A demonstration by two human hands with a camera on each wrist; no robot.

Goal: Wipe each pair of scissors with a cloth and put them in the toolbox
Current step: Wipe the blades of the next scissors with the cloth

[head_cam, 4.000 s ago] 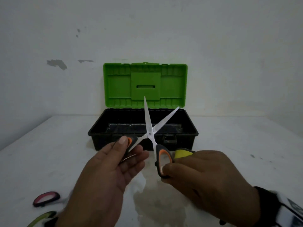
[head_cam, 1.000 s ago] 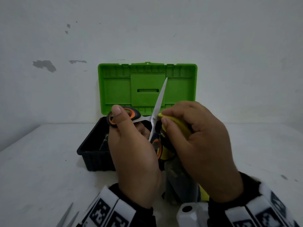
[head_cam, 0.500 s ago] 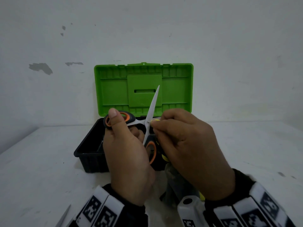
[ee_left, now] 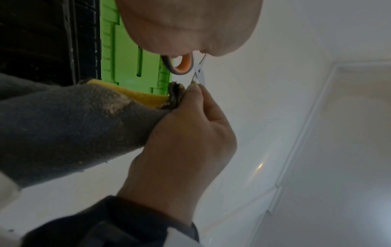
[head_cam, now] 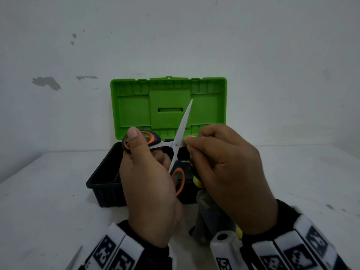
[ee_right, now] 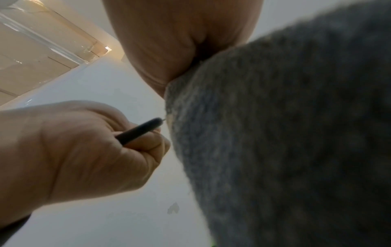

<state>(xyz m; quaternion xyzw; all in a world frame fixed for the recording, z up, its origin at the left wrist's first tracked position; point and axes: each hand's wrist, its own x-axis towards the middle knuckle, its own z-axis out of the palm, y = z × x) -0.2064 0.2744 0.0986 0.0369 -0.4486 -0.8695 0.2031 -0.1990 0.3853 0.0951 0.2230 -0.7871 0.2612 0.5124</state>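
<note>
My left hand point(head_cam: 148, 172) grips one black-and-orange handle of the scissors point(head_cam: 181, 131), which are spread wide, one blade pointing up before the green lid. My right hand point(head_cam: 224, 172) pinches the grey-and-yellow cloth point(head_cam: 212, 211) round the other blade near the pivot; that blade is hidden. In the left wrist view the cloth point(ee_left: 63, 125) hangs from the right hand point(ee_left: 186, 127), below the orange handle loop point(ee_left: 182, 65). In the right wrist view the cloth point(ee_right: 285, 142) fills the right side and the left hand point(ee_right: 84, 150) curls on a dark handle. The toolbox point(head_cam: 105, 182) stands open behind.
The green lid point(head_cam: 136, 110) leans back against a white wall. The white table point(head_cam: 48, 201) spreads to both sides. A metal blade tip point(head_cam: 75, 258) of another pair shows at the bottom left edge.
The hands have risen from the tabletop to in front of the toolbox. Over the last second the right hand slid the cloth along the blade toward the pivot.
</note>
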